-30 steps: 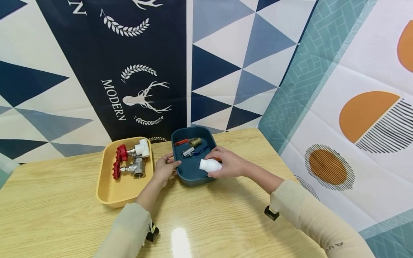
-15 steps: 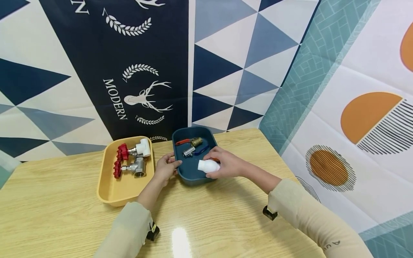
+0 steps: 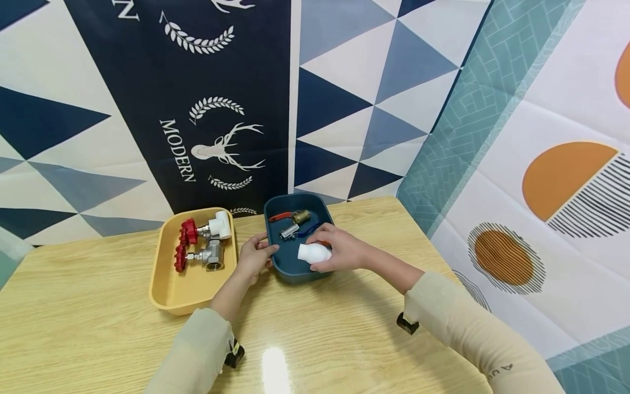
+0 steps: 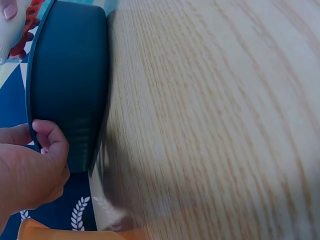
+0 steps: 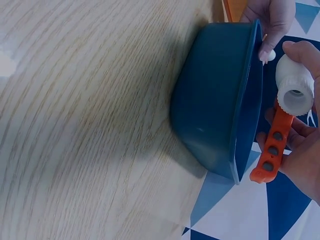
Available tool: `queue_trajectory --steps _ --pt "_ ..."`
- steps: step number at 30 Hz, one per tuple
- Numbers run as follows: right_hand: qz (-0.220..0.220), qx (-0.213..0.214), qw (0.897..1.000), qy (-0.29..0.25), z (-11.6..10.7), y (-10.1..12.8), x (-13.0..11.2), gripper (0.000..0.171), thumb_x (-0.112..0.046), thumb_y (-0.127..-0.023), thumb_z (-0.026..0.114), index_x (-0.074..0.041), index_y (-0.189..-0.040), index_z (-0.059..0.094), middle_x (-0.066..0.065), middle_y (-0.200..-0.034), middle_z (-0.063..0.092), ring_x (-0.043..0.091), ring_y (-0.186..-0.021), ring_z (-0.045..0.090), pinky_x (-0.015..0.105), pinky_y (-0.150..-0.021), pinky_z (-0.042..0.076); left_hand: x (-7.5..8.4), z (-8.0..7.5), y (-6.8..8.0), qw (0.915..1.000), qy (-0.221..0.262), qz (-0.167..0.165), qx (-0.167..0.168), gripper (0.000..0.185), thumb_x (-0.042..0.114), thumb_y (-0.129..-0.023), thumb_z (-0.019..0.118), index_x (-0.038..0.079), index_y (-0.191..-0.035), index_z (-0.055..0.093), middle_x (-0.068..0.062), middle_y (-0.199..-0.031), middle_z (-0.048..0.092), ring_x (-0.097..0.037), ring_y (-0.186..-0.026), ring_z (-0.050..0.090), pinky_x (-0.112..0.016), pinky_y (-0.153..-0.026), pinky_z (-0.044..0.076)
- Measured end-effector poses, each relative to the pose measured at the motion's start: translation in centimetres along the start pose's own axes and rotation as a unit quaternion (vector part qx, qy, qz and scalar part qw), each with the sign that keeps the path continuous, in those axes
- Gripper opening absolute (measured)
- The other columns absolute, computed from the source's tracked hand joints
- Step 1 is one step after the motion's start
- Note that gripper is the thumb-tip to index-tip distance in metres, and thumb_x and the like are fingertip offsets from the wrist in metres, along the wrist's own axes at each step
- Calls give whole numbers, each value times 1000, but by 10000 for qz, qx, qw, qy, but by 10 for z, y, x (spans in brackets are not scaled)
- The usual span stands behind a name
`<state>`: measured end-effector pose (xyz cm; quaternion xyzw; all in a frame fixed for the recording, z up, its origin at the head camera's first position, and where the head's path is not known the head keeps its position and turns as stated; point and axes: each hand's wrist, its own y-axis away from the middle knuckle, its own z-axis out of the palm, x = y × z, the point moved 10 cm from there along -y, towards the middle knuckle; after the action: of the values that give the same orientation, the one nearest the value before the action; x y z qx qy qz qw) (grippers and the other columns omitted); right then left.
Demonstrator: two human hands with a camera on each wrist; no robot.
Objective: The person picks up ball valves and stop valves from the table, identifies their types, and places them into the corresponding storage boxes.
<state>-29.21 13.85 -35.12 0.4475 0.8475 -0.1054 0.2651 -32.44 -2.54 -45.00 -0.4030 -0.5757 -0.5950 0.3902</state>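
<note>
My right hand (image 3: 342, 250) grips a white plastic ball valve (image 3: 314, 253) over the near right part of a dark blue bin (image 3: 295, 278). In the right wrist view the valve's ribbed open end and its orange lever handle (image 5: 273, 150) with holes show beside the fingers. My left hand (image 3: 254, 258) pinches the bin's left rim, thumb inside and curled fingers against the outer wall in the left wrist view. Inside the bin lie a brass valve (image 3: 301, 218) with a red lever and a small silver valve (image 3: 289, 232) near a blue lever (image 3: 308, 229).
A yellow bin (image 3: 189, 290) stands left of the blue one. It holds a metal valve (image 3: 214, 256) and a white-bodied valve (image 3: 219, 225), both with red handwheels. The wooden table (image 3: 315, 328) meets a patterned wall (image 3: 231, 65) at the back.
My right hand has shifted slightly left over the blue bin with the ball valve. The left hand keeps its hold on the rim. The head view has turned a little.
</note>
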Motion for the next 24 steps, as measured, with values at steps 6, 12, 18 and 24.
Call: queue_trajectory --steps 6,12,18,24 --pt "-30 -19 10000 -27 1 -3 -1 51 -35 -75 76 -14 -119 61 8 -121 50 18 -98 52 25 -76 47 0 0 0 10000 -10 2 -3 51 6 -90 59 7 -138 41 -6 -101 44 -12 -74 49 -25 -65 48" --pt "-25 -42 10000 -55 4 -7 0 51 -34 -75 77 -14 -120 60 7 -121 50 17 -96 52 25 -76 47 0 0 1 10000 -32 -63 39 49 6 -90 59 9 -136 42 -6 -102 43 -11 -72 48 -26 -65 48" --pt "-38 -68 10000 -25 7 -10 -1 51 -34 -75 76 -15 -120 61 7 -121 50 17 -94 52 24 -75 48 -1 1 1 10000 21 -85 -20 50 5 -90 58 8 -137 41 -6 -103 43 -10 -67 47 -26 -64 48" --pt "-48 -84 9999 -86 10 -14 0 51 -34 -75 76 -15 -120 61 7 -121 50 17 -95 52 24 -75 47 -1 0 1 10000 1 -97 6 51 5 -90 59 8 -138 41 -7 -103 43 -10 -66 47 -25 -63 48"
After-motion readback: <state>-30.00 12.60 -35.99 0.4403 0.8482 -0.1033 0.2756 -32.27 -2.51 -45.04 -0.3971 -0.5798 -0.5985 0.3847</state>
